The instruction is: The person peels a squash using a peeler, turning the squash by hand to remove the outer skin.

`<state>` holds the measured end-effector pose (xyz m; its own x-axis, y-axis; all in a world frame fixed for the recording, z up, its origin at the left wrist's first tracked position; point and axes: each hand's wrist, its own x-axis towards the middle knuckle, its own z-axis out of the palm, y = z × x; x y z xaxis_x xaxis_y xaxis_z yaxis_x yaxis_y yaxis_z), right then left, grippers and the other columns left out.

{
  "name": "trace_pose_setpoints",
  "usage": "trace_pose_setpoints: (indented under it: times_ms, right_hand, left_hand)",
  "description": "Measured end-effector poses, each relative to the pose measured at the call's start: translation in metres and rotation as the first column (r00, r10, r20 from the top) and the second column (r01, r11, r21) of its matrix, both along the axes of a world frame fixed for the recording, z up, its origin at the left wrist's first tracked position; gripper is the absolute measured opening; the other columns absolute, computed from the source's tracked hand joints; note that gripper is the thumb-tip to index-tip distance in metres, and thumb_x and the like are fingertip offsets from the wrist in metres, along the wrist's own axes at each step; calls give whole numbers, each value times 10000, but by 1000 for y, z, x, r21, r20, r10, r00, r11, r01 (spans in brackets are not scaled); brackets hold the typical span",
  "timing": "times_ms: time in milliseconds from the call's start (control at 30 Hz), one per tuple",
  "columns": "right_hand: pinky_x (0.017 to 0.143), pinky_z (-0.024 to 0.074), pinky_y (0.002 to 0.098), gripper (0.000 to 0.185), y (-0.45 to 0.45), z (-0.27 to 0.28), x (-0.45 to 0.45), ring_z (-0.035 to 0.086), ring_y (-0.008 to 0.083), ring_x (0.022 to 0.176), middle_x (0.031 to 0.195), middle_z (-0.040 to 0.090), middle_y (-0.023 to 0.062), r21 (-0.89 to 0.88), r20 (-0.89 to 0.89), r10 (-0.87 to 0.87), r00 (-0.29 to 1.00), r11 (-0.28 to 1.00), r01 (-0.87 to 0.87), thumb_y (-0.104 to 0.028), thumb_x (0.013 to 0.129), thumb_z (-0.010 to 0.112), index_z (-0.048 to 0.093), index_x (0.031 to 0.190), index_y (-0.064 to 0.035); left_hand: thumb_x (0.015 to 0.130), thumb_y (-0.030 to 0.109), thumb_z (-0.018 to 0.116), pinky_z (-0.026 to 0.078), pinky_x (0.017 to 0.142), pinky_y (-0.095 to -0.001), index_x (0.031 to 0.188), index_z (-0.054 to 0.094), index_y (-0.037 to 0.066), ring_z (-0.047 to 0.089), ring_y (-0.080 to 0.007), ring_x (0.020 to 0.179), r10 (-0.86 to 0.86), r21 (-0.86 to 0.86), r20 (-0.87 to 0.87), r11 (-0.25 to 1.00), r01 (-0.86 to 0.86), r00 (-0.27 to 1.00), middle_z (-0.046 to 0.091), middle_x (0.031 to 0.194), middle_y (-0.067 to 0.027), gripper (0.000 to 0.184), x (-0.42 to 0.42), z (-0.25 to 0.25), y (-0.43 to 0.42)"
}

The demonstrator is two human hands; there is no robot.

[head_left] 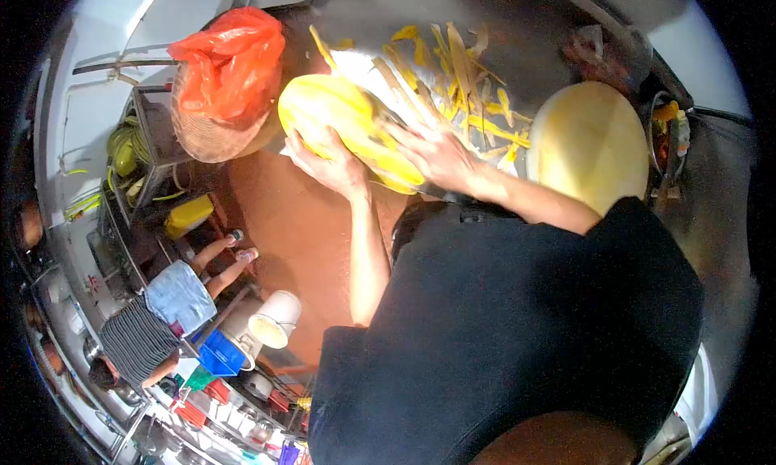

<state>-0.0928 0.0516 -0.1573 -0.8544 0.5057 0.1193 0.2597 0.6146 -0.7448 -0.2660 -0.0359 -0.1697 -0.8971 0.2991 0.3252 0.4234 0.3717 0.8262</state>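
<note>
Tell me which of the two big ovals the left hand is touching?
The bright yellow oval, with the left hand on its near side; the paler oval lies farther right, away from that hand.

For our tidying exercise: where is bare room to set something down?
Bare counter lies beyond the peelings; a bare grey patch lies right of the black shirt. Crowded: between yellow fruit and pale oval, around the right hand.
</note>
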Motion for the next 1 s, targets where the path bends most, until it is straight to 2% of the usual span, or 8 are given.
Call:
trace_pose_setpoints:
  times_ms: [233, 433, 467, 633, 667, 800, 833, 1000]
  right_hand:
    - [744, 536, 470, 446, -12, -10, 138, 653, 374, 826, 931, 628, 188, -110, 260, -19, 965, 993, 49, -232, 1047, 559, 564, 1484, -143]
    - [784, 501, 503, 402, 81, 39, -66, 654, 411, 883, 958, 671, 234, -16, -11, 91, 996, 996, -91, -328, 1044, 537, 647, 1370, -120]
    - [838, 561, 510, 353, 94, 31, -115, 709, 416, 948, 1005, 727, 242, -36, -141, 110, 984, 993, -116, -347, 1020, 530, 738, 1152, -95]
    - [825, 552, 486, 350, 138, 17, -229, 701, 406, 916, 1030, 742, 196, -141, 249, 476, 843, 879, -455, -338, 999, 523, 748, 1131, -105]
    - [821, 550, 490, 338, 136, 8, -215, 703, 406, 901, 1027, 743, 194, 15, 122, 522, 844, 849, -528, -310, 1023, 510, 733, 1184, -113]
    - [807, 549, 494, 424, 73, 13, -91, 689, 421, 889, 996, 707, 250, -101, 34, 177, 984, 980, -173, -258, 1047, 504, 557, 1443, -114]
    - [799, 550, 494, 446, 46, -8, -54, 678, 408, 906, 1017, 688, 225, 249, 12, 129, 992, 960, -128, -243, 1058, 490, 522, 1473, -80]
    - [710, 581, 466, 488, -19, -16, 120, 670, 400, 767, 958, 625, 189, -80, 250, 48, 967, 996, -29, -256, 1046, 569, 504, 1518, -152]
  left_hand:
    - [1025, 387, 621, 289, 1207, -519, 1485, 433, -63, 391, -424, 1424, 12, 40, 30, 999, -13, 999, 443, 1506, -283, 671, -1, -5, -7]
    - [1010, 366, 652, 296, 1200, -534, 1478, 446, -50, 399, -438, 1415, 11, 25, -40, 1000, -10, 999, 439, 1512, -294, 659, -1, -13, -10]
    - [999, 355, 669, 299, 1197, -541, 1470, 457, -49, 399, -448, 1414, -2, 31, -44, 1000, 3, 999, 445, 1504, -305, 655, 0, -7, -9]
    - [996, 347, 674, 315, 1186, -533, 1450, 468, -57, 413, -447, 1400, -2, 38, -68, 999, 5, 998, 461, 1484, -301, 641, -6, -8, -9]
    - [1003, 356, 665, 323, 1183, -520, 1449, 468, -60, 430, -435, 1386, 15, 25, -73, 1000, -14, 997, 478, 1467, -294, 641, -5, -8, -11]
    - [1007, 378, 655, 336, 1173, -510, 1445, 471, -65, 453, -424, 1364, 63, 17, -89, 998, -61, 994, 493, 1456, -286, 650, -2, -7, -6]
    - [1006, 385, 655, 336, 1174, -509, 1446, 471, -65, 454, -421, 1365, 68, 9, -88, 998, -67, 994, 490, 1461, -284, 655, -1, -9, -7]
    - [984, 348, 681, 299, 1203, -520, 1501, 420, -53, 392, -418, 1426, 14, 120, 75, 993, -23, 997, 428, 1508, -287, 705, 0, -10, -6]
